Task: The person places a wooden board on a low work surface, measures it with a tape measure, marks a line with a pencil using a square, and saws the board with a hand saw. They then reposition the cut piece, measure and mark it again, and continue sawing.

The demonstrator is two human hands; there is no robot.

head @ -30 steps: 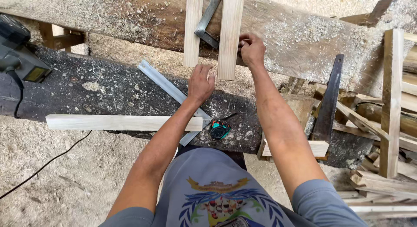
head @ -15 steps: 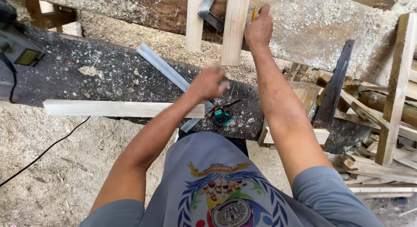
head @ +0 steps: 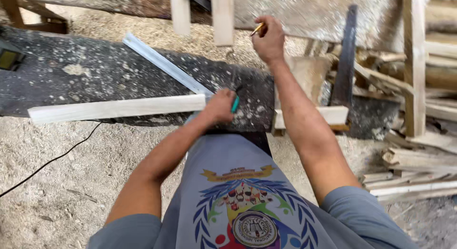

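Left hand (head: 220, 106) closed on teal tape measure (head: 235, 104) beside the crosswise wood strip (head: 116, 108); right hand (head: 270, 39) pinches yellow pencil (head: 257, 29), farther off.

I see a dark workbench (head: 95, 72) dusted with sawdust. A pale wood strip (head: 116, 108) lies along its near edge, and a metal ruler (head: 166, 65) slants away just behind the strip's right end.
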